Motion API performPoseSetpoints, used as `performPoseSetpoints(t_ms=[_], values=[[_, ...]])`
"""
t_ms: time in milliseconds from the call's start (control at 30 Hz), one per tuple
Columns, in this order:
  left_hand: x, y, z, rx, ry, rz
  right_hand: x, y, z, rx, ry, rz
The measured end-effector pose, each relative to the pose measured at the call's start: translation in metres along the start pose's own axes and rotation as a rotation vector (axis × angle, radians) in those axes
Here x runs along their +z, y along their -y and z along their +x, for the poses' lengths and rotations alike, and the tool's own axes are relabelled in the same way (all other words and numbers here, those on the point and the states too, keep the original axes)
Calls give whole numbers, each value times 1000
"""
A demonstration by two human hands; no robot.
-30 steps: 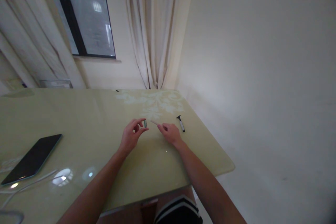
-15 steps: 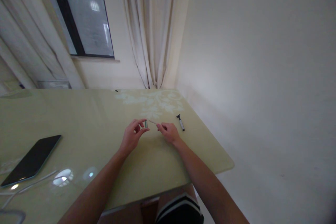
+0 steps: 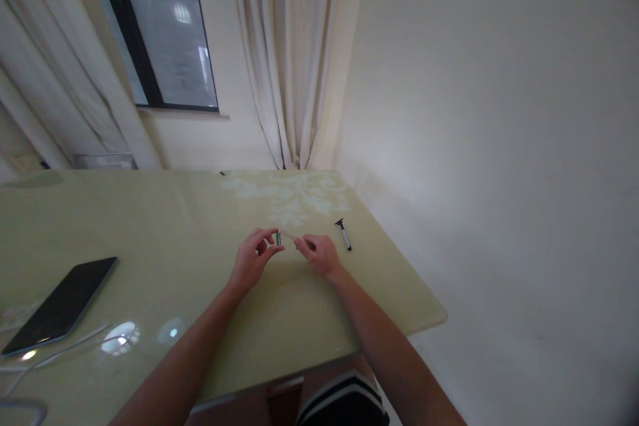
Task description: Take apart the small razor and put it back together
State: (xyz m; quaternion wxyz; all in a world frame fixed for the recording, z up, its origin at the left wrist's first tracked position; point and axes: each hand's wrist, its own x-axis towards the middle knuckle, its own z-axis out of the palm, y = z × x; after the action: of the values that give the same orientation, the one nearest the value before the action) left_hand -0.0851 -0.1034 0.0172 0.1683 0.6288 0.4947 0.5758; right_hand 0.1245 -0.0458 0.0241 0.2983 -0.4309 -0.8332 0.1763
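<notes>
Well, green piece [image 3: 278, 239] between left fingers [image 3: 267, 232], pale stick [image 3: 288, 235] in right fingers [image 3: 303, 248], any lettering illegible.

Home room, likely: long curtains [image 3: 294, 53], window [image 3: 167, 26], patterned glossy table [image 3: 200, 213].

Glossy, smooth pale-green tabletop [image 3: 190, 226]; soft cloth curtain [image 3: 292, 60]; matt, smooth wall [image 3: 489, 146]; glossy dark tablet [image 3: 62, 306].

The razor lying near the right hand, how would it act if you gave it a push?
The razor would probably slide easily, since the tabletop looks glossy and mirrors lights. Its wide crosswise head should keep it from rolling far. The straight handle looks stiff, so it would likely move as one piece.
</notes>
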Motion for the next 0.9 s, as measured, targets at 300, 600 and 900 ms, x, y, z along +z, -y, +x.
performPoseSetpoints(t_ms=[300,600,900], values=[[0,-3,0,32,-22,6,0,-11,2,75,-15,-57],[-2,1,0,37,-17,41,3,-1,1,80,-17,-86],[-3,-2,1,-5,-33,14,-7,-6,-1,-74,127,5]])
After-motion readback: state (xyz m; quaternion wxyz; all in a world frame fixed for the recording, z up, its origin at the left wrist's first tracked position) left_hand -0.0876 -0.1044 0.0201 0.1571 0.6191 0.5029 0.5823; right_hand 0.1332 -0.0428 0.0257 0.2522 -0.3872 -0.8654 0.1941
